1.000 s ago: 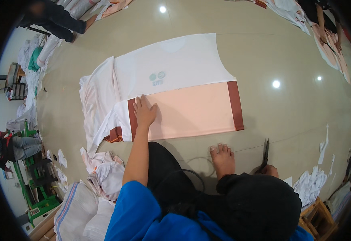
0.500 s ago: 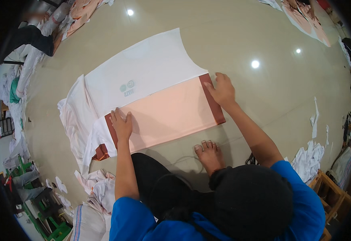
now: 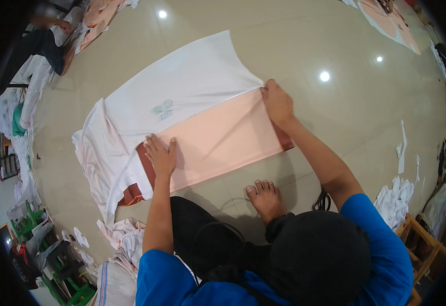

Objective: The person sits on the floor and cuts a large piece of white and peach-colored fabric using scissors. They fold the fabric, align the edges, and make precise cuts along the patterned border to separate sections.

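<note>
A large piece of thin fabric (image 3: 192,76) lies spread on the floor, white on its far part with a faint green-grey print. Along its near side runs a peach strip (image 3: 218,140) with reddish-brown bands at both ends. My left hand (image 3: 162,157) rests flat on the left end of this strip, fingers spread. At the right end, my right hand (image 3: 278,103) is closed on the fabric's edge where white meets peach. Faint creases run from that grip across the fabric. On the left the cloth is bunched, and a small reddish-brown patch (image 3: 131,195) shows beneath it.
My bare foot (image 3: 266,200) stands just below the fabric. White scraps (image 3: 393,201) lie at the right, near a wooden frame (image 3: 424,245). A striped sack (image 3: 115,285) and crumpled cloth are at lower left, beside green metal stands (image 3: 77,293). Another person sits at upper left.
My right hand has gone from lying open on the brown band to gripping the edge, slightly up and left. The fabric is now creased there. My left hand has shifted slightly right.
</note>
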A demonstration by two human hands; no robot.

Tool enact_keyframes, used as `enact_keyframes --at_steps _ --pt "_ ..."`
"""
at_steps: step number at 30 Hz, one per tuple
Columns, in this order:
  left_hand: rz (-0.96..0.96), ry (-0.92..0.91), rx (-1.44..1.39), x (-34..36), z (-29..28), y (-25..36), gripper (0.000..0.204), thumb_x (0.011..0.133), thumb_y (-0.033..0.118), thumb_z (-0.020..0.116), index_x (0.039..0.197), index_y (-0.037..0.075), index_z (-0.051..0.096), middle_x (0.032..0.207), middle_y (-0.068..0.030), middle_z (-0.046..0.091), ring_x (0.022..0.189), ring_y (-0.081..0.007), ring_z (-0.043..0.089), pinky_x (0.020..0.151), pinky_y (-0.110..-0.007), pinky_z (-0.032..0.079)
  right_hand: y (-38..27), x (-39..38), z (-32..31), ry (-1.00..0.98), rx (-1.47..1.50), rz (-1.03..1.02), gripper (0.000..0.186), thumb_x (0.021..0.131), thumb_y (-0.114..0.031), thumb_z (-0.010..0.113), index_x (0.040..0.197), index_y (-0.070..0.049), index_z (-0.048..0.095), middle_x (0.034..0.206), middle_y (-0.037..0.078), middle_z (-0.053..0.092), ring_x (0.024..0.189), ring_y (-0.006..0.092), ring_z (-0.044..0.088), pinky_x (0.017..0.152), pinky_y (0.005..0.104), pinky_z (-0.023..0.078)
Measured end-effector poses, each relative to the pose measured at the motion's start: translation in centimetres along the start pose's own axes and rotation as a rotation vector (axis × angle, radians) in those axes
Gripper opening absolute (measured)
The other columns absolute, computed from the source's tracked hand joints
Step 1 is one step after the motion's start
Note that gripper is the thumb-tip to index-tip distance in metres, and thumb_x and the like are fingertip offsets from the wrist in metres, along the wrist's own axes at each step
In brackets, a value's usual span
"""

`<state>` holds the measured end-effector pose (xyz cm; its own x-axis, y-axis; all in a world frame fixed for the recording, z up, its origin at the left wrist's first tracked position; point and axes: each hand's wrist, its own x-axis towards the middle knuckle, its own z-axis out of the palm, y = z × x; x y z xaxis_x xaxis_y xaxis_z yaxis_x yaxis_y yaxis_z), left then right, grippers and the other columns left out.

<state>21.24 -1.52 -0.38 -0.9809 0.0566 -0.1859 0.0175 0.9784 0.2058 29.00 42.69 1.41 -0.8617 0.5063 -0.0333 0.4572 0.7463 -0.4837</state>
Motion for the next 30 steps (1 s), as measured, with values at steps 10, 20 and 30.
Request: enact_keyframes --at_steps 10,20,30 --pt "0.551 0.029 -0.189 -1.5 2.2 14.2 0.079 0.109 0.044 0.064 0.173 0.005 0.037 0.179 -0.0268 0.033 0.166 -0.0555 0.024 0.134 -0.068 0.019 20.0 9.1 -11.3 0.234 -0.257 0.107 0.032 0.117 -0.033 0.050 0.133 -0.007 0.057 0.135 0.024 0.070 0.119 0.0496 0.070 0.099 0.0614 0.055" --pt "0.521 0.086 -0.186 0.1 1.2 14.4 0.055 0.107 0.019 0.067 0.158 0.005 0.055 0.156 -0.0238 0.055 0.148 -0.0451 0.049 0.124 -0.059 0.040 23.4 9.1 -12.2 0.503 -0.407 -0.232 0.044 0.105 -0.027 0.072 0.141 -0.003 0.063 0.134 0.022 0.069 0.122 0.0436 0.067 0.105 0.0574 0.052" --pt "0.397 0.422 -0.210 8.2 -0.9 6.9 0.051 0.111 0.032 0.065 0.153 0.002 0.061 0.154 -0.0308 0.057 0.147 -0.0497 0.050 0.124 -0.058 0.040 11.3 15.0 -5.8 0.279 -0.091 -0.468 0.036 0.110 -0.025 0.064 0.142 -0.009 0.070 0.149 0.021 0.066 0.140 0.0423 0.060 0.116 0.0582 0.047"
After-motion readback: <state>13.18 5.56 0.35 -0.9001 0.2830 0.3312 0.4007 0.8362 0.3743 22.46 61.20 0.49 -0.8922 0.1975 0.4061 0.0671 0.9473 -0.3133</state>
